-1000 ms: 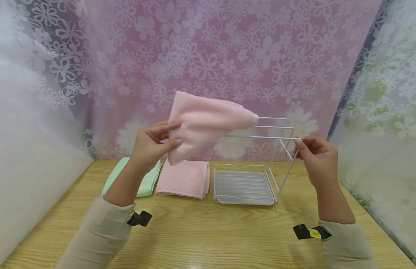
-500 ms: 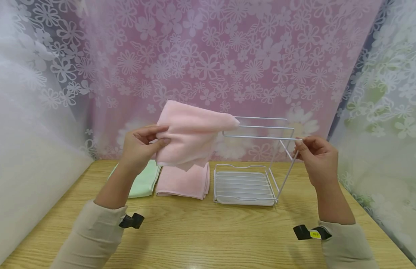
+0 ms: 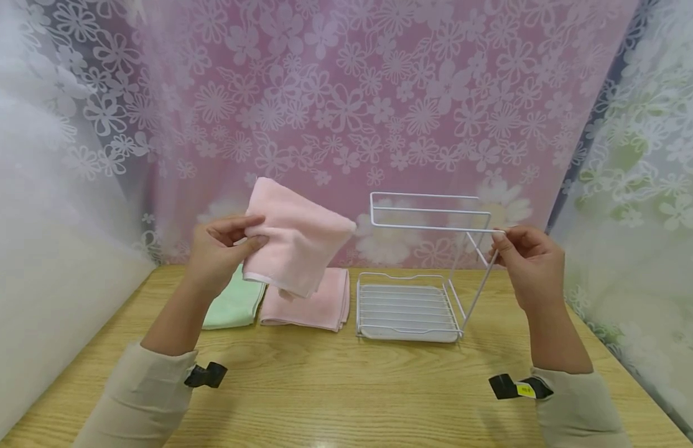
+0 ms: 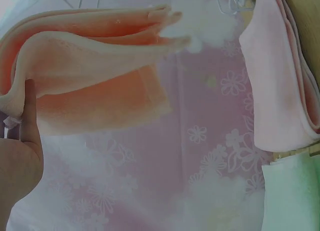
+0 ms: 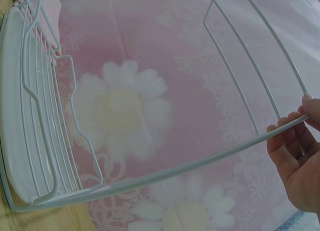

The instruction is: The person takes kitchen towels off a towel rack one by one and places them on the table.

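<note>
My left hand [image 3: 220,252] pinches one edge of a folded pink towel [image 3: 293,239], which hangs in the air left of the white wire rack [image 3: 430,228]. In the left wrist view the towel [image 4: 95,66] shows its loose folded layers pointing away from the thumb. My right hand [image 3: 531,267] grips the upper right corner of the rack, thumb against the wire. The right wrist view has those fingers around the bar [image 5: 200,158]. The rack's upper rails are bare, apart from the towel. Its base stands on the table with a white tray [image 3: 405,311] under the lower wires.
A second folded pink towel [image 3: 330,305] lies on the wooden table [image 3: 346,386] left of the rack. Beside it is a folded light green towel [image 3: 234,305], partly hidden by my left arm. A pink flowered curtain [image 3: 335,93] hangs behind, with pale sheets at both sides.
My left hand has drawn the held pink towel left and down, off the rack's upper rails. The towel's far end now hangs free. My right hand and the rack have stayed put.
</note>
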### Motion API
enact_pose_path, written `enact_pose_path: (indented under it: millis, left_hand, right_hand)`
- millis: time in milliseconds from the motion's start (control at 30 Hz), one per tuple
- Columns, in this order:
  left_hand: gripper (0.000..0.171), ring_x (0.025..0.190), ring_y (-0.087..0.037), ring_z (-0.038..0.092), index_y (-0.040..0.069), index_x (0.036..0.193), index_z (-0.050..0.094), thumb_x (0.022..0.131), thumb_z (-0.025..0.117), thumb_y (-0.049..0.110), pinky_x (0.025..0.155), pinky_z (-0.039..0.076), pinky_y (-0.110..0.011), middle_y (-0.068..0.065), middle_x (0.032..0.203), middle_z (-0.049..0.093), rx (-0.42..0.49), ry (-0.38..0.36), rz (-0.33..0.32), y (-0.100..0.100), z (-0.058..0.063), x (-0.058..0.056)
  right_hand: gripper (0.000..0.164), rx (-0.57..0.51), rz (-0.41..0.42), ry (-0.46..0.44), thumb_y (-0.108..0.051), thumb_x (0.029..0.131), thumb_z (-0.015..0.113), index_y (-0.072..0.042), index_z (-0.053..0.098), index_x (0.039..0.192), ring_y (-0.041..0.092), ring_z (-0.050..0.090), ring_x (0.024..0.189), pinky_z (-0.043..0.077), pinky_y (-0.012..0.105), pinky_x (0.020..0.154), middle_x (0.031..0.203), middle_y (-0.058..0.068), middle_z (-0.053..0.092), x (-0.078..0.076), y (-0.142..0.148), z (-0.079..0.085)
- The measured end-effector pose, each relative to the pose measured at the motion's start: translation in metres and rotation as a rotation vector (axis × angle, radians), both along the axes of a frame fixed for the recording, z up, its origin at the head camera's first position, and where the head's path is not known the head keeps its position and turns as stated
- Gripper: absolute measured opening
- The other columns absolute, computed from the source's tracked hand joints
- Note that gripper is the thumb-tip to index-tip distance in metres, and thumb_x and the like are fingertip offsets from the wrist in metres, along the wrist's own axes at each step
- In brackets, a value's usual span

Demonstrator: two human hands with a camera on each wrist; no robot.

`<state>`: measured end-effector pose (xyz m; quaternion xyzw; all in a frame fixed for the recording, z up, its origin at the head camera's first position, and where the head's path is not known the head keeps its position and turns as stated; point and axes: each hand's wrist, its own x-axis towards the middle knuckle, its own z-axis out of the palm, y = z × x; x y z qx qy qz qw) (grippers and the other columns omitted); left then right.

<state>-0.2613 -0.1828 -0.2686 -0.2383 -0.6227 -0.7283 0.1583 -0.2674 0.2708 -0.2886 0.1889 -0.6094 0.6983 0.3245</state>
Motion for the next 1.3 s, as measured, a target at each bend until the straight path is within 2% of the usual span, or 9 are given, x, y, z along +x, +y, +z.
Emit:
enact_pose_path:
  millis: [167, 367, 567, 833, 967, 1133, 1300]
  left_hand:
    - [0.033, 0.1, -0.015, 0.067, 0.003, 0.11, 0.074, 0.081, 0.071, -0.014, 0.075, 0.057, -0.028, -0.006, 0.116, 0.065, -0.021, -0.047, -0.011, -0.004, -0.006, 0.003]
    - [0.033, 0.101, -0.014, 0.067, 0.003, 0.113, 0.073, 0.081, 0.075, -0.007, 0.077, 0.057, -0.029, -0.007, 0.118, 0.062, -0.047, -0.12, 0.002, -0.007, -0.013, 0.009]
    - [0.034, 0.099, -0.015, 0.068, 0.004, 0.113, 0.073, 0.081, 0.074, -0.009, 0.075, 0.058, -0.031, -0.006, 0.115, 0.065, -0.054, -0.124, -0.009, -0.006, -0.023, 0.012]
    - [0.037, 0.105, -0.016, 0.065, 0.006, 0.118, 0.072, 0.084, 0.072, -0.008, 0.078, 0.058, -0.035, -0.004, 0.126, 0.058, -0.08, -0.173, -0.083, -0.001, -0.036, 0.021]
    - [0.038, 0.1, -0.014, 0.065, 0.009, 0.12, 0.071, 0.085, 0.071, -0.007, 0.076, 0.058, -0.033, -0.006, 0.134, 0.05, -0.09, -0.209, -0.105, 0.004, -0.044, 0.025]
    - [0.04, 0.093, -0.014, 0.066, 0.009, 0.123, 0.069, 0.086, 0.071, -0.005, 0.07, 0.059, -0.033, -0.006, 0.134, 0.051, -0.105, -0.215, -0.15, 0.013, -0.055, 0.029]
    - [0.04, 0.094, -0.017, 0.067, 0.008, 0.123, 0.068, 0.086, 0.071, -0.004, 0.07, 0.059, -0.037, -0.009, 0.134, 0.048, -0.102, -0.236, -0.216, 0.023, -0.064, 0.031]
  right_hand:
    - [0.005, 0.017, -0.015, 0.001, 0.008, 0.09, 0.064, 0.01, 0.066, 0.087, 0.016, 0.061, 0.056, 0.055, 0.019, 0.058, 0.069, 0.01, 0.063, 0.001, 0.0, -0.001]
    - [0.009, 0.008, -0.021, -0.008, 0.006, 0.089, 0.066, 0.015, 0.063, 0.089, 0.016, 0.061, 0.055, 0.055, 0.019, 0.058, 0.069, 0.01, 0.063, 0.001, 0.0, -0.001]
    - [0.009, 0.007, -0.022, -0.014, 0.006, 0.089, 0.066, 0.014, 0.063, 0.089, 0.017, 0.061, 0.055, 0.056, 0.019, 0.058, 0.069, 0.01, 0.063, 0.0, 0.0, -0.001]
    - [0.01, 0.007, -0.019, 0.005, 0.006, 0.09, 0.065, 0.015, 0.062, 0.089, 0.016, 0.061, 0.055, 0.055, 0.019, 0.058, 0.07, 0.009, 0.064, 0.001, -0.001, 0.0]
    - [0.01, 0.005, -0.017, 0.013, 0.005, 0.089, 0.066, 0.014, 0.063, 0.088, 0.016, 0.061, 0.056, 0.055, 0.019, 0.057, 0.07, 0.009, 0.065, 0.0, -0.001, 0.0]
    - [0.01, 0.016, -0.025, 0.002, 0.004, 0.089, 0.067, 0.013, 0.063, 0.088, 0.016, 0.062, 0.058, 0.055, 0.019, 0.057, 0.071, 0.01, 0.066, 0.0, 0.0, 0.0]
    - [0.01, 0.028, -0.024, 0.012, 0.006, 0.09, 0.065, 0.015, 0.062, 0.089, 0.018, 0.062, 0.057, 0.055, 0.019, 0.057, 0.07, 0.01, 0.065, -0.002, 0.002, -0.001]
